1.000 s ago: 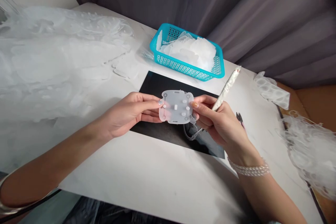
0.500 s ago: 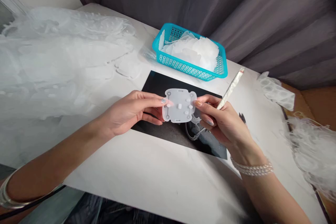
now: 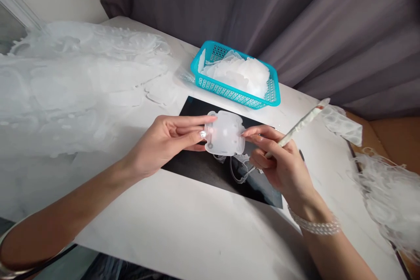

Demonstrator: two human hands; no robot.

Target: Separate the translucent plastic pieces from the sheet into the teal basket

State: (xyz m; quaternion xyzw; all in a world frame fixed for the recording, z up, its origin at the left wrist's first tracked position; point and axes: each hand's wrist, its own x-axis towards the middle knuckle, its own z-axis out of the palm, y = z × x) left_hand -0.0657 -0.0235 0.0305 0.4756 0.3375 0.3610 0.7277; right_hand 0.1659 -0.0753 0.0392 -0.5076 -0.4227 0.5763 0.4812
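A translucent, scalloped plastic plate (image 3: pixel 226 134) is held up over the black mat (image 3: pixel 203 164). My left hand (image 3: pixel 175 140) pinches its left edge, one finger lying along the top left corner. My right hand (image 3: pixel 275 151) has its thumb and forefinger at the plate's right edge. Tucked through that same hand is a slim tool wrapped in white (image 3: pixel 302 124), slanting up to the right; its kind is unclear and its lower end is hidden. Beneath the plate, thin clear plastic scraps (image 3: pixel 241 168) lie on the mat.
A turquoise basket (image 3: pixel 226 91) behind the mat holds several similar translucent pieces (image 3: pixel 241 72). A large heap of clear plastic parts (image 3: pixel 65 92) covers the table's left side. Stringy plastic offcuts (image 3: pixel 390 192) fill the right edge, near a brown box (image 3: pixel 377 129).
The plate has turned in my hands; its raised pegs, plain before, now show only faintly. My left forefinger has straightened along the plate, and the wrapped tool leans flatter to the right.
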